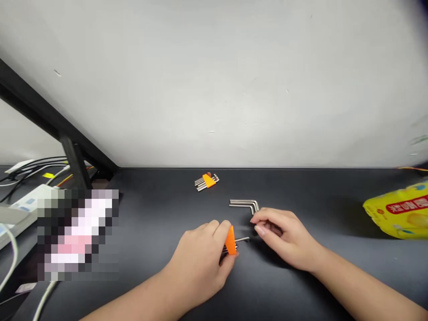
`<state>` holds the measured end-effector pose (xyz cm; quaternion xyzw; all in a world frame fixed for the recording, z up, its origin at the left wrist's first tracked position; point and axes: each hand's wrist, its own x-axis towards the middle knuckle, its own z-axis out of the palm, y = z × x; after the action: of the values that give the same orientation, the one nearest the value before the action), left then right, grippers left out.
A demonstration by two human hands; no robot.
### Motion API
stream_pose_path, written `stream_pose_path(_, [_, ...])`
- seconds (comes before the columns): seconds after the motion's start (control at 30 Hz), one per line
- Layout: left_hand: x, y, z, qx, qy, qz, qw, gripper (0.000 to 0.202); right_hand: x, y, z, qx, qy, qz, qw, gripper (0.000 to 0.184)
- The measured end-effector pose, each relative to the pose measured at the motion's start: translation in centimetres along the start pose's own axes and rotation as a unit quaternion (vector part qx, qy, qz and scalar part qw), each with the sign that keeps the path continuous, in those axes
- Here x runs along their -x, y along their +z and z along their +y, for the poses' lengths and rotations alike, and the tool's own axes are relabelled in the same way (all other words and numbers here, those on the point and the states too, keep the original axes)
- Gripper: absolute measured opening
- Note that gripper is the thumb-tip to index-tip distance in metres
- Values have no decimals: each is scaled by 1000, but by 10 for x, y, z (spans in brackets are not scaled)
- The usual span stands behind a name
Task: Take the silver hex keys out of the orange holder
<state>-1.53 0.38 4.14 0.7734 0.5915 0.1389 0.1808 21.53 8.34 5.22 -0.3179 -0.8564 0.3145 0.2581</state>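
Note:
My left hand [203, 254] grips an orange hex-key holder [230, 240] on the dark desk, with a key or two still sticking out of it to the right. My right hand [281, 234] rests just right of the holder, fingertips pinched on the short ends of several loose silver hex keys [244, 204] that lie L-shaped on the desk. A second full hex-key set [207, 181] in an orange holder lies farther back near the wall.
A yellow snack bag [399, 211] lies at the right edge. At the left are a white power strip [23, 207] with cables, a black slanted frame leg [75, 165] and a blurred patch. A white wall [214, 80] closes the back of the desk [160, 214].

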Motion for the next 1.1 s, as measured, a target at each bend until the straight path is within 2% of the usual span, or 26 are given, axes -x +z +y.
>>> stream_pose_path(0.13, [-1,0,0,24,-1,14,1000,16,2,5,-12,-16,-36,-60,997,22])
stream_pose_path(0.23, [-2,1,1,33,-1,17,999,17,2,11,-15,13,-26,-67,997,18])
stream_pose_path(0.33, [-3,2,0,37,-6,26,999,16,0,15,-15,6,28,-41,999,12])
stream_pose_path(0.43, [-4,1,-6,37,-19,52,998,15,-5,16,-12,0,87,14,996,7])
stream_pose_path(0.53, [-4,-1,-14,43,-42,71,996,12,-13,11,-6,39,116,52,991,9])
stream_pose_path(0.7, [-3,-2,-16,58,-51,72,994,13,-19,-1,2,184,82,90,975,22])
stream_pose_path(0.8, [-2,-1,-15,61,-38,67,995,17,-19,0,4,232,64,112,964,21])
stream_pose_path(0.9, [-1,0,-14,65,-33,63,995,19,-23,8,8,283,60,75,954,35])
stream_pose_path(1.0, [-2,1,-14,71,-33,64,995,22,-27,13,16,321,61,40,944,25])
stream_pose_path(1.1, [-3,1,-15,86,-31,70,993,26,-27,12,18,321,51,49,945,21])
